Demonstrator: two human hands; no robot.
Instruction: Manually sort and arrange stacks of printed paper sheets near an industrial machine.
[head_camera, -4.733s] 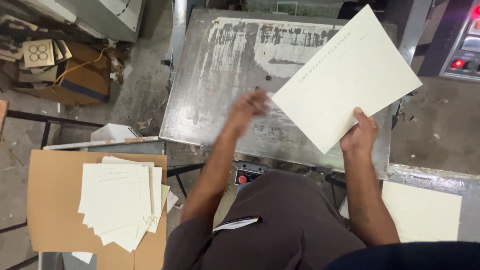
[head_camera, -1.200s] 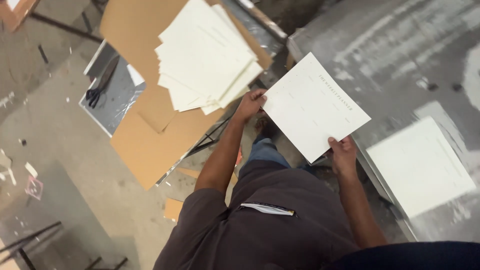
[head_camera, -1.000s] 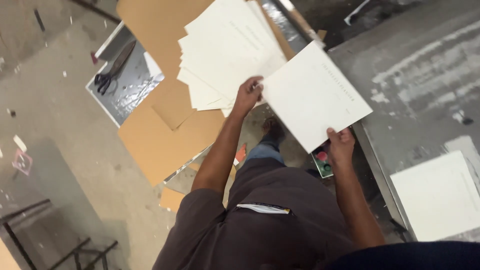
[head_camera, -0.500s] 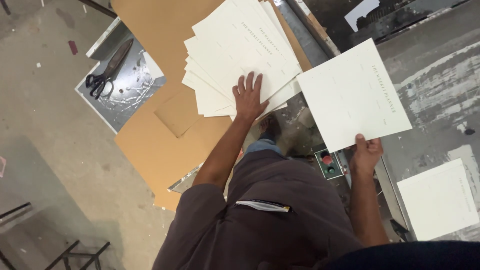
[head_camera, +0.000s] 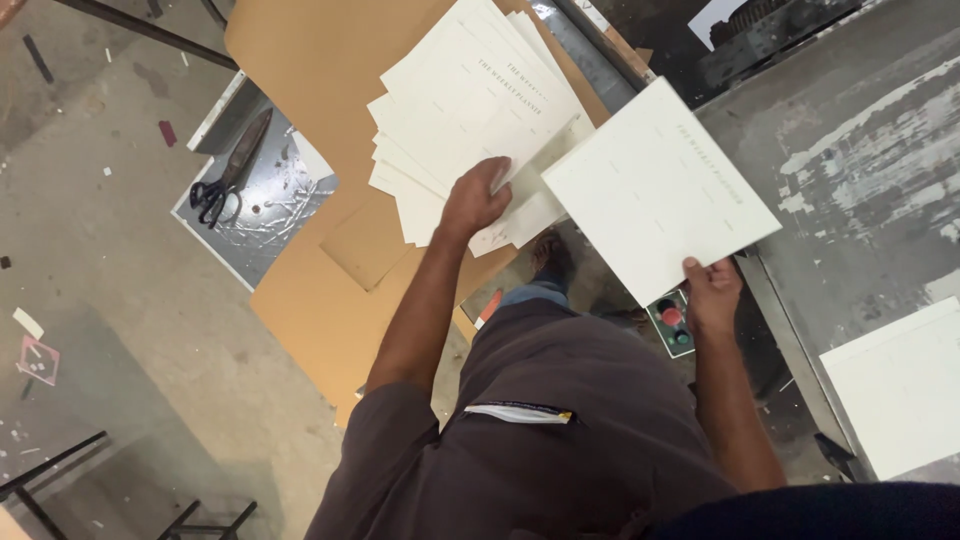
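1. Presently, the right hand (head_camera: 712, 295) pinches the near corner of a single cream-white printed card sheet (head_camera: 660, 188), thumb on top and fingers closed under the edge; the sheet is held up in the air, between the grey scuffed metal machine table (head_camera: 860, 180) and the stack.
2. The left hand (head_camera: 478, 195) rests on a fanned stack of cream-white printed sheets (head_camera: 470, 110), fingers curled down on its near edge; whether they grip a sheet cannot be told.
3. The stack lies on a large brown cardboard sheet (head_camera: 320, 260).
4. Judgement: the held sheet looks light and fairly stiff, as it stays flat from one corner. Its edges would crease easily and smooth faces may slide; an edge or corner pinch suits it.
5. Black scissors (head_camera: 228, 170) lie on a silvery panel (head_camera: 260, 215), well apart from both hands.
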